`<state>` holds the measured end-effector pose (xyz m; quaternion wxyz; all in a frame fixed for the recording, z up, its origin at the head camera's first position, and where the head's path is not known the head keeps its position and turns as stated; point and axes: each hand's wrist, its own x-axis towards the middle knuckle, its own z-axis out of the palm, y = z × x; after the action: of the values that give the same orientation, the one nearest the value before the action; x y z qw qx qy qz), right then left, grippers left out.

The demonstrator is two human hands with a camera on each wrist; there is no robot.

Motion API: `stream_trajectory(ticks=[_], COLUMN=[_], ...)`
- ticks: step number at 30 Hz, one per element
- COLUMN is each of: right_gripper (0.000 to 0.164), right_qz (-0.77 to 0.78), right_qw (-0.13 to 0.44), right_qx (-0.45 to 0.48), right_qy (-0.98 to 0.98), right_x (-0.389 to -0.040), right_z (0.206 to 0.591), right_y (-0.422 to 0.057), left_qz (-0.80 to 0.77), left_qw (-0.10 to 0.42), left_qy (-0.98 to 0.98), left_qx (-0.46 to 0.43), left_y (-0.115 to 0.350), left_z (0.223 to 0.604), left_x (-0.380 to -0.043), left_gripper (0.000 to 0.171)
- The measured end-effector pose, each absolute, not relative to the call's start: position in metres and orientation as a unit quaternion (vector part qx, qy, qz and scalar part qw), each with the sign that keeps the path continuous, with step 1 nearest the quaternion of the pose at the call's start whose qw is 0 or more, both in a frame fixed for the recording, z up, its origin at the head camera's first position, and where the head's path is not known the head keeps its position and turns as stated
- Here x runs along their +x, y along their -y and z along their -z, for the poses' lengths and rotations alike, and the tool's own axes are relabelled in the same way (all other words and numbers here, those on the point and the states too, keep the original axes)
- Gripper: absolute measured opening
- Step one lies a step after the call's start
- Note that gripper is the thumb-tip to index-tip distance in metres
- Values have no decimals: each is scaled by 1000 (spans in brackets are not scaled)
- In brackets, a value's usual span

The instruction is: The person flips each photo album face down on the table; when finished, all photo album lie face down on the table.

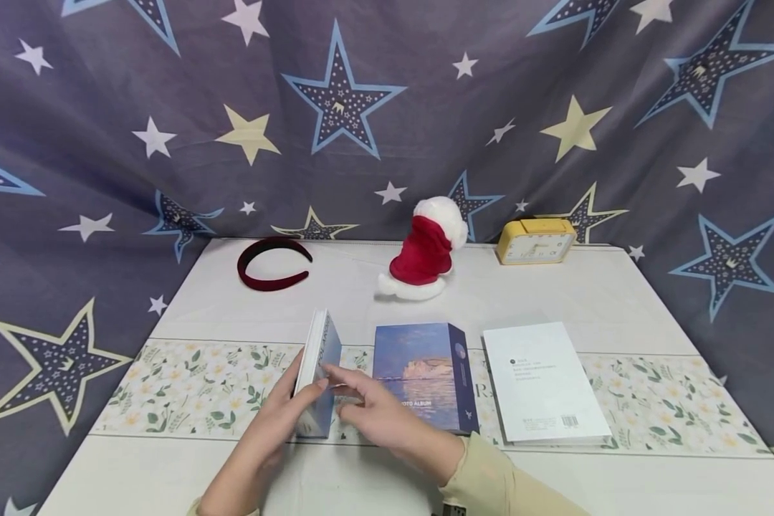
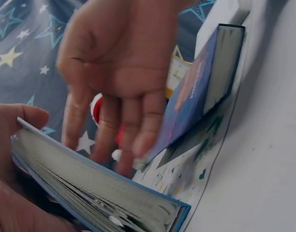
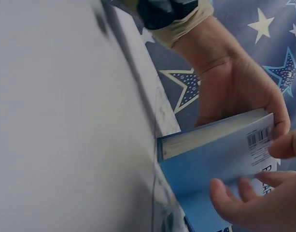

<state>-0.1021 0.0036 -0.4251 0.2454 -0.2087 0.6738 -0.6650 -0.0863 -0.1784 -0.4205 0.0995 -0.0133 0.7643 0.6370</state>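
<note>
A thick blue-and-white book (image 1: 320, 373) with "POLAR" lettering stands on its edge on the table, tilted a little. My left hand (image 1: 274, 419) grips it from the left, thumb over one cover. Close by on the right, my right hand (image 1: 387, 416) has loosely bent fingers at the lettered side; in the left wrist view the right hand (image 2: 119, 72) hangs with fingers down beside the cover. The page edges of the book (image 2: 99, 179) show slight gaps. A barcode is visible on the book (image 3: 220, 159) in the right wrist view.
Right of the hands lies a photo album (image 1: 419, 373) with a seaside painting cover, then a white book (image 1: 542, 383) with a barcode. Farther back are a dark red headband (image 1: 251, 269), a red-and-white Santa hat (image 1: 426, 251) and a yellow clock (image 1: 535, 241). Behind hangs a star-patterned curtain (image 1: 387, 165).
</note>
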Motion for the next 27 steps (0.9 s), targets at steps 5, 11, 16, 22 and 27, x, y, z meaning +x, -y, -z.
stream_trajectory(ticks=[5, 11, 16, 22, 27], right_gripper=[68, 77, 81, 83, 83], right_qz=[624, 576, 552, 534, 520], right_qw=[241, 216, 209, 207, 214], right_qx=[-251, -281, -281, -272, -246], right_qy=[-700, -737, -757, -773, -790], right_x=[-103, -103, -102, -102, -101], right_z=[434, 440, 440, 439, 440], right_y=[-3, -2, -1, -2, -2], left_qz=[-655, -660, -670, -685, -694], left_qw=[116, 111, 94, 82, 69], left_qy=[-746, -743, -736, -723, -715], left_qx=[-20, -16, -7, -26, -48], left_y=[184, 187, 188, 192, 197], left_z=[418, 417, 417, 412, 408], left_x=[-86, -88, -89, -87, -86], left_gripper=[76, 77, 75, 75, 78])
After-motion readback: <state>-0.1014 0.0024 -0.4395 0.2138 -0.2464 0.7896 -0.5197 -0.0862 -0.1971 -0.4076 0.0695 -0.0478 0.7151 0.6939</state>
